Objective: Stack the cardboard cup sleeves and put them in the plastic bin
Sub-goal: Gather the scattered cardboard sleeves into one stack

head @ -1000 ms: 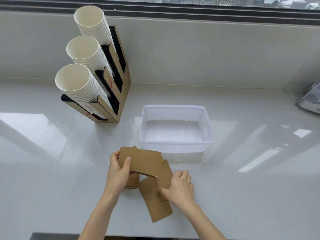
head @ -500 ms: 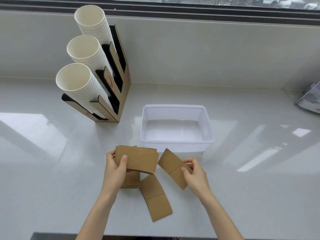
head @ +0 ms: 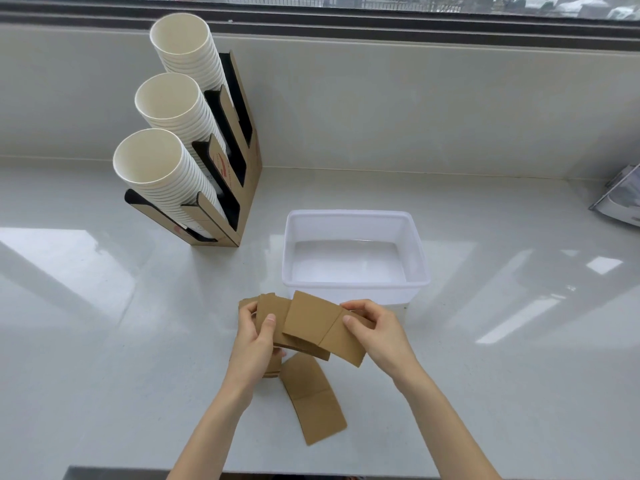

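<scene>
My left hand [head: 252, 344] grips a stack of flat brown cardboard cup sleeves [head: 273, 313] just above the counter. My right hand [head: 375, 332] holds one more sleeve [head: 322, 327] by its right end and lays it over the front of that stack. Another flat sleeve [head: 313, 398] lies on the counter below my hands, and the edge of a further sleeve [head: 272, 370] peeks out under my left hand. The clear plastic bin [head: 356, 216] stands empty right behind my hands.
A cardboard cup dispenser [head: 242, 188] with three slanted stacks of white paper cups [head: 166, 188] stands at the back left. The white counter [head: 104, 341] ends at a wall under a window. A grey object [head: 623, 199] sits at the right edge.
My right hand picked one sleeve up off the counter and carried it left onto the stack in my left hand. The left hand stayed about where it was.
</scene>
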Tool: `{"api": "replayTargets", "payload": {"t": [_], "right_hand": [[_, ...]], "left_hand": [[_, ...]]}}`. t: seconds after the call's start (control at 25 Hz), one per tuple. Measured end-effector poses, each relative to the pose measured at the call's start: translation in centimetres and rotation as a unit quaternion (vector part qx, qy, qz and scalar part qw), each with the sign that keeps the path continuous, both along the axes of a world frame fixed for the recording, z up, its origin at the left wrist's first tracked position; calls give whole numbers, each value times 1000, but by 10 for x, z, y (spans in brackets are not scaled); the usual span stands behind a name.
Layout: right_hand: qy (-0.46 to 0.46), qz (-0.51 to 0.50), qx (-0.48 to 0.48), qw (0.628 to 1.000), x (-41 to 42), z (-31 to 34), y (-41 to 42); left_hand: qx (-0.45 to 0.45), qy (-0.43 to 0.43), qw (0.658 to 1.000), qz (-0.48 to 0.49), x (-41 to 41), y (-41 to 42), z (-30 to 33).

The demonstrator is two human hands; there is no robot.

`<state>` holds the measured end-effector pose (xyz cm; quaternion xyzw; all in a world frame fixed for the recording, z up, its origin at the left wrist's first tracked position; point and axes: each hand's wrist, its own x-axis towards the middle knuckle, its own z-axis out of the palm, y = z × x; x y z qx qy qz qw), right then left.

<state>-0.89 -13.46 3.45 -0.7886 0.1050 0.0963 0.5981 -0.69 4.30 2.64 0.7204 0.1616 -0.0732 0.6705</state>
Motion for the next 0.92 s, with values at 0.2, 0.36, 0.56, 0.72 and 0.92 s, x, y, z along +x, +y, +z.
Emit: {"api": "replayTargets", "payload": {"t": [0.2, 0.36, 0.56, 0.72, 0.92], "right_hand": [[-27, 24, -67, 997, 4, 0, 17], [-59, 42, -108, 992, 5, -3, 24], [-90, 36, -134, 986, 0, -9, 23], [-29, 36, -199, 979, -11, -24, 21], [91, 179, -354, 914, -36, -50, 54]], "left_hand": [[-16, 16, 1000, -8, 0, -4, -4], [-15, 11, 1000, -20, -3, -7, -5], [6, -7, 1000, 7, -2, 0, -3], [3, -7, 998, 59, 2, 18, -1], [-3, 2, 997, 77, 2, 21, -5]]}}
